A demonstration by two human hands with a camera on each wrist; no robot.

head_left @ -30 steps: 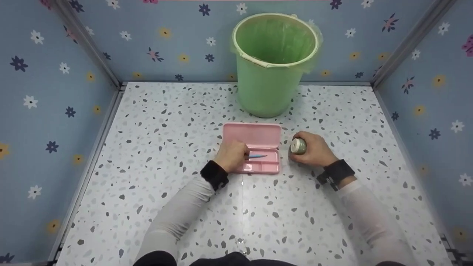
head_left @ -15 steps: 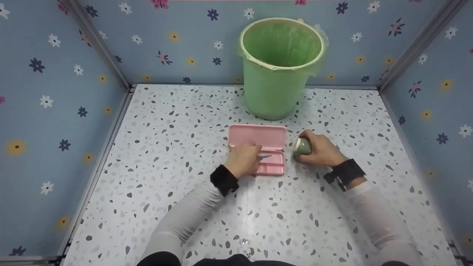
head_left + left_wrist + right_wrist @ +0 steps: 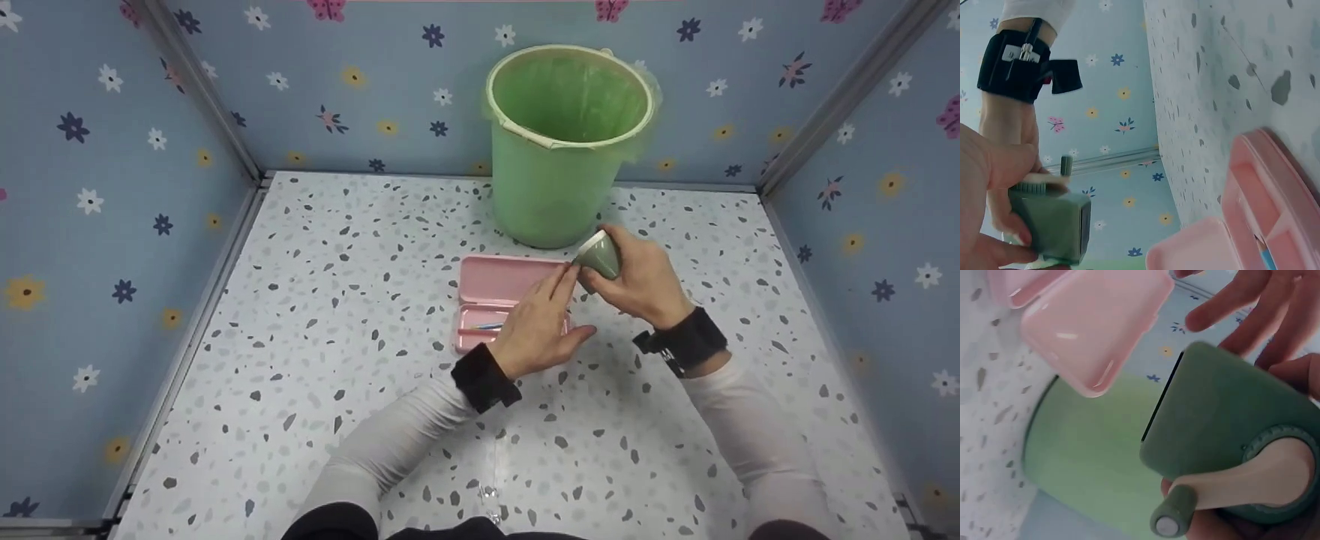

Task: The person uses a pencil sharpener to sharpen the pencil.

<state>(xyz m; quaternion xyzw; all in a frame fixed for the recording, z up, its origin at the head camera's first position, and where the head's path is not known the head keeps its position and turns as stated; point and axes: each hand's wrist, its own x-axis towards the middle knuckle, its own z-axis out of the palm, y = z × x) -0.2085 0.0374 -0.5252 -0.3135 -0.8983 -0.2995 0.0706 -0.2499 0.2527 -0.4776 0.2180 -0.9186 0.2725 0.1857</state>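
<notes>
A green crank pencil sharpener [image 3: 602,259] is gripped in my right hand [image 3: 646,279], raised and tilted above the table. The right wrist view shows its cream crank arm [image 3: 1247,478] with a green knob. My left hand [image 3: 536,334] reaches over the pink pencil case [image 3: 495,279], fingers straight and thumb spread, fingertips right at the sharpener's side. The case lies with its lid folded back. A blue pencil [image 3: 489,326] with a sharpened tip lies in its upper compartment. My left hand hides the right part of the case from the head view.
A tall green bin [image 3: 551,195] with a pale rim and a thin green liner stands behind the case, against the flowered wall [image 3: 337,97]. The speckled white table [image 3: 337,270] is walled on the left, back and right.
My left hand has let go of the pencil, which now lies in the case, and has moved right toward the sharpener. My right hand has lifted and tilted the sharpener.
</notes>
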